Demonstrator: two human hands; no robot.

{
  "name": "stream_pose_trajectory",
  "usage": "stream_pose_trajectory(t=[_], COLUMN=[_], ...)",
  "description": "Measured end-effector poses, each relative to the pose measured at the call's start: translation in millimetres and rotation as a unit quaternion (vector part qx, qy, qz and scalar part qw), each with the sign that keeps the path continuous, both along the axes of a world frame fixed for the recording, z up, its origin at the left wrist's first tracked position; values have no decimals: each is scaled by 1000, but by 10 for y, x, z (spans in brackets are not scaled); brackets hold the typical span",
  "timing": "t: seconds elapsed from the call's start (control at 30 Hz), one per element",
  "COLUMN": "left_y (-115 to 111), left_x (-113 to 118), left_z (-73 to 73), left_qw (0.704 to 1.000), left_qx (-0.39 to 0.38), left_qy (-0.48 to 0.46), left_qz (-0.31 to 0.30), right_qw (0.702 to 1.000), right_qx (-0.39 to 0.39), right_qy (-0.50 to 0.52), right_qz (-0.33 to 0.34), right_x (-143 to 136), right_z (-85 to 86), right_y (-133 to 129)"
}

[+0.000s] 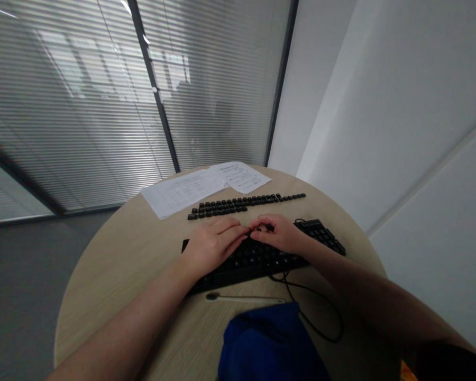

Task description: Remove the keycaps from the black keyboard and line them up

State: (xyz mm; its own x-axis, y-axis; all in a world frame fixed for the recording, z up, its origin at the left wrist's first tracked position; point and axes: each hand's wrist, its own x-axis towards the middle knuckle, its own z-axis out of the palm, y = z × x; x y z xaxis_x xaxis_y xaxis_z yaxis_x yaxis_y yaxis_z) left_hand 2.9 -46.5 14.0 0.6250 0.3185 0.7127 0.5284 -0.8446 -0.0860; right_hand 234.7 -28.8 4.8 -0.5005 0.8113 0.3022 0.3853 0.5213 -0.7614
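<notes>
A black keyboard (241,267) lies across the round table, with both hands over its upper middle. My left hand (216,243) rests on it, fingers together and pointing right, the fingertips meeting those of the other hand. My right hand (275,233) is bent in a pinch over the keys, with a small dark piece at its fingers, too small to name for sure. Behind the hands, loose black keycaps (238,202) stand in rows on the wood. The keys right under the fingers are hidden.
Printed papers (186,191) lie at the table's (115,264) far edge. A toothbrush-like brush (246,299) lies in front of the keyboard, near a blue cloth (269,344). A black cable (321,333) loops at the right. Behind are blinds and a white wall.
</notes>
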Motion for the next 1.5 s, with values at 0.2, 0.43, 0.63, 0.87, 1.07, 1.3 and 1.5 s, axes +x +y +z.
stream_pose_trajectory(t=[0.2, 0.43, 0.63, 0.87, 1.07, 1.3, 1.5], left_y=[12, 120, 267, 298, 291, 299, 297], left_x=[-20, -152, -271, -306, -308, -317, -309], left_z=[27, 64, 22, 10, 34, 33, 25], left_qw=[999, 981, 953, 948, 950, 955, 957], left_qx=[-32, -135, -222, -243, -245, -225, -223], left_qy=[27, 106, 152, 144, 133, 136, 132], left_qz=[7, 86, 142, 146, 137, 135, 131], right_qw=[999, 977, 942, 929, 920, 914, 909], right_qx=[-22, 33, 31, 49, 64, 62, 62], right_qy=[-49, -162, -289, -329, -342, -354, -364], right_qz=[7, -138, -169, -163, -180, -185, -195], right_x=[81, 290, 301, 127, 32, -18, -29], right_z=[76, 56, -159, -243, -212, -205, -214], right_y=[62, 414, 954, 1119, 1111, 1134, 1146])
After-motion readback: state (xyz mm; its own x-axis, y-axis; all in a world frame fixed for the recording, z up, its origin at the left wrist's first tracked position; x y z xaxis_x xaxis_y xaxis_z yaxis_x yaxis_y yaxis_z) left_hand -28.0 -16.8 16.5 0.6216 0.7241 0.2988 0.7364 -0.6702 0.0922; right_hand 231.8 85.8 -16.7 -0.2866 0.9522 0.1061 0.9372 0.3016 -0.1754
